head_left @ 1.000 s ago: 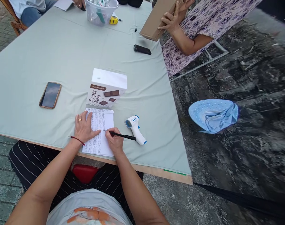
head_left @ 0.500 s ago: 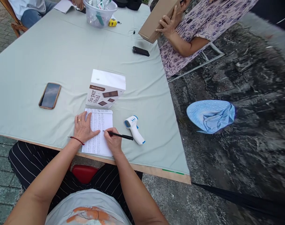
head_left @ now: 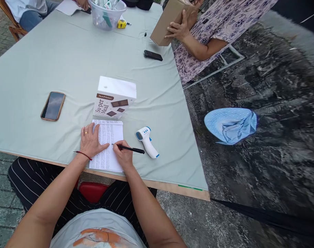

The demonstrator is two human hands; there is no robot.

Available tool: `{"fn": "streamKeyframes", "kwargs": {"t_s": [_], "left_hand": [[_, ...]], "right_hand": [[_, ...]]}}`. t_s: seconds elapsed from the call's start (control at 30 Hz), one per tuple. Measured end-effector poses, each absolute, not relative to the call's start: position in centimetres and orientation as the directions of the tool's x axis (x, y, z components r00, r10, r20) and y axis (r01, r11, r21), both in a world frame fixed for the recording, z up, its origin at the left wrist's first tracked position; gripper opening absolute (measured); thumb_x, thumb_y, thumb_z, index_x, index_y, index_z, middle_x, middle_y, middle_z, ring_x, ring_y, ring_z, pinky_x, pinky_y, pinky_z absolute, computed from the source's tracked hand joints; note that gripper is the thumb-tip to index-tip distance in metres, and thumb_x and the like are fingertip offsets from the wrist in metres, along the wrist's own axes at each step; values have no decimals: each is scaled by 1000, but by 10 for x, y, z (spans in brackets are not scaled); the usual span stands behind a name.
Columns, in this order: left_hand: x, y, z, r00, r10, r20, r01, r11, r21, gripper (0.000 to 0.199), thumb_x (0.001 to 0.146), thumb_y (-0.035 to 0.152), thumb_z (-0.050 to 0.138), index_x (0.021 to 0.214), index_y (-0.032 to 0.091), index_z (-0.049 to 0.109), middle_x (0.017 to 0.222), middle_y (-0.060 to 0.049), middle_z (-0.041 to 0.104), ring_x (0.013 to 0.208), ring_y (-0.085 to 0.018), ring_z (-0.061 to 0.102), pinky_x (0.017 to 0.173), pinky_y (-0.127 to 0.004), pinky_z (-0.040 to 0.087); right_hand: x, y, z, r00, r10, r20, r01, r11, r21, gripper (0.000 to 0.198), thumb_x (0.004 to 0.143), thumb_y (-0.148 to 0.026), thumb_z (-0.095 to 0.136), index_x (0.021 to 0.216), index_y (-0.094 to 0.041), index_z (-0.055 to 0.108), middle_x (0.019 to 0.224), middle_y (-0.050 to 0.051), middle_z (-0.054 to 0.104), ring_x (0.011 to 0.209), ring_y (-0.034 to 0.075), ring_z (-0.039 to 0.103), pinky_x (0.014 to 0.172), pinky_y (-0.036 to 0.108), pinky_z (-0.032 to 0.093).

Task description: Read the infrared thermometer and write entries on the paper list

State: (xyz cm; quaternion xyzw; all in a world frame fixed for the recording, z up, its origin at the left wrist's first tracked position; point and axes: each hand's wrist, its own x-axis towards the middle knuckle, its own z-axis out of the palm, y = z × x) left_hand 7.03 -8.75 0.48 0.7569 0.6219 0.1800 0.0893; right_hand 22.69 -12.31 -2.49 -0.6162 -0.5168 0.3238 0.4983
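A notepad with rows of dense handwriting lies at the near edge of the table, its right part blank. My left hand rests flat on the pad's left side, fingers apart and thumb stretched to the right. In my right hand is a black pen, its tip at the paper near my left thumb. Right of that hand lies a white and blue infrared thermometer. Just beyond the pad stands a white box labelled "Super Meal".
Left on the table lies a smartphone. A plastic basket, a yellow tape measure and a black device are farther back. Another person holds a cardboard box at right. A blue hat lies beyond the right edge.
The view has shifted slightly, moving everything a little to the left. The other person's cardboard box has tilted more upright. My hands keep nearly the same place on the pad.
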Motion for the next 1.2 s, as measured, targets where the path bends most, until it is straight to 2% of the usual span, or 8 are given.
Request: {"fn": "streamKeyframes", "kwargs": {"t_s": [0.2,0.47,1.2], "left_hand": [[70,-87,4,160,974,163,901,-212,378,89,62,52,75,137,16,42,144,-21,42,134,-40,38,115,-57,19],[70,-87,4,163,972,167,908,-214,359,90,62,53,75,136,11,43,143,-23,43,133,-39,39,116,-56,20],[69,-87,4,159,973,165,907,-210,366,89,62,52,75,136,13,43,142,-22,44,133,-40,40,115,-56,21]], "right_hand": [[227,-123,-24,251,961,119,323,33,-946,9,71,-30,54,65,-23,52,58,-5,54,54,12,47,57,27,42],[227,-123,-25,245,962,124,333,37,-942,11,71,-31,54,65,-23,52,57,-5,52,54,12,46,57,28,41],[227,-123,-31,264,956,128,327,36,-944,9,72,-30,55,67,-23,53,58,-5,53,55,13,48,58,28,41]]}}
